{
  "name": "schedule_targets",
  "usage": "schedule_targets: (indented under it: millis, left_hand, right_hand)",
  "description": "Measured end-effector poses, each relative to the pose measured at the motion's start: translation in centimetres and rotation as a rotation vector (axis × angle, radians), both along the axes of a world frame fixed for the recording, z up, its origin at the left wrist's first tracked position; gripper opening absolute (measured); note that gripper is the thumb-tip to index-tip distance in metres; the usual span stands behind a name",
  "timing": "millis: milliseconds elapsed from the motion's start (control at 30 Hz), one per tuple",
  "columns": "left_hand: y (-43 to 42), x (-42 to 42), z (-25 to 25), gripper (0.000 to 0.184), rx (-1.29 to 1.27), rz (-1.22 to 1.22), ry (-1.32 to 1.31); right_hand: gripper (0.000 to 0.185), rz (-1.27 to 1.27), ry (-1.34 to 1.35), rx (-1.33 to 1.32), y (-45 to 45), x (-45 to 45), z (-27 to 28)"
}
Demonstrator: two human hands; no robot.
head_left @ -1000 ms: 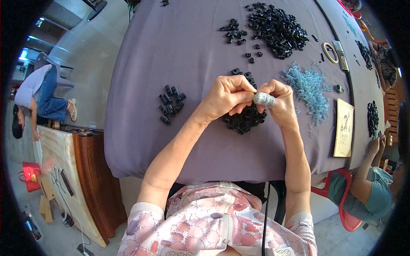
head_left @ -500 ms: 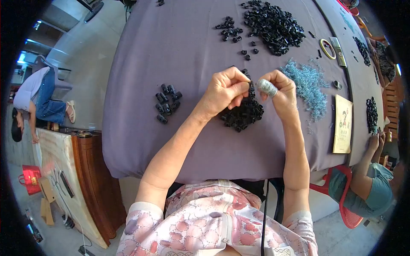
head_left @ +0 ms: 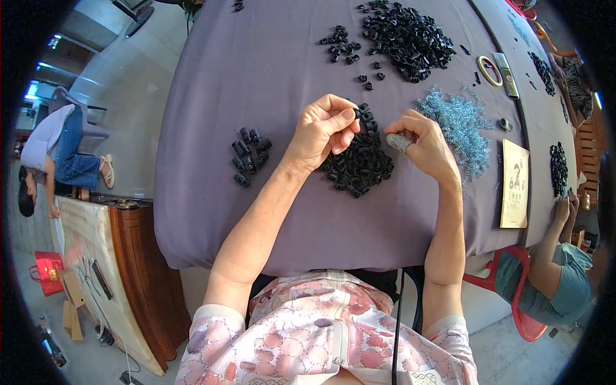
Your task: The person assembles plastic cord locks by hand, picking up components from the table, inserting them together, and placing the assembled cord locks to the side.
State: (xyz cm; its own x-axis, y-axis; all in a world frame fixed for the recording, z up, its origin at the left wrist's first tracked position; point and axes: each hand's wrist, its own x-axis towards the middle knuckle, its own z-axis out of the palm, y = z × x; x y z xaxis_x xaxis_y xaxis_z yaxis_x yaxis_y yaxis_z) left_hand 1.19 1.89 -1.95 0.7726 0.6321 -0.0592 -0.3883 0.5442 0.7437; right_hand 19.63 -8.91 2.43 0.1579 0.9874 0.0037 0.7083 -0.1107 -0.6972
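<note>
My left hand pinches a small black plastic part between thumb and fingertips, above the table. To its right, my right hand has its fingers curled together with a grey wrapping around the thumb; whatever is in that pinch is too small to make out. Below and between the hands lies a heap of black plastic parts. A small group of black cylindrical pieces rests left of my left hand. Beyond my right hand spreads a tangled pile of fine bluish pieces, spring-like in look.
A larger heap of black parts lies at the far side of the purple-grey tablecloth. A tape roll and a yellowish booklet are on the right. One person sits at right; another bends down at left.
My left hand has shifted left and slightly up with the black part. The right hand has turned and dropped slightly, and the gap between the hands is wider.
</note>
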Motion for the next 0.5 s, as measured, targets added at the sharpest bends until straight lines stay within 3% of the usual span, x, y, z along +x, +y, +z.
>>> schedule_targets:
  millis: [233,500]
  left_hand:
    - [0.6,-0.2,-1.0,0.016,-0.317,-0.244,-0.393]
    - [0.3,0.0,-1.0,0.015,-0.270,-0.255,-0.319]
  right_hand:
    - [0.025,0.060,-0.023,0.104,0.1,-0.9,0.5]
    - [0.029,0.147,-0.089,0.115,-0.1,-0.9,-0.7]
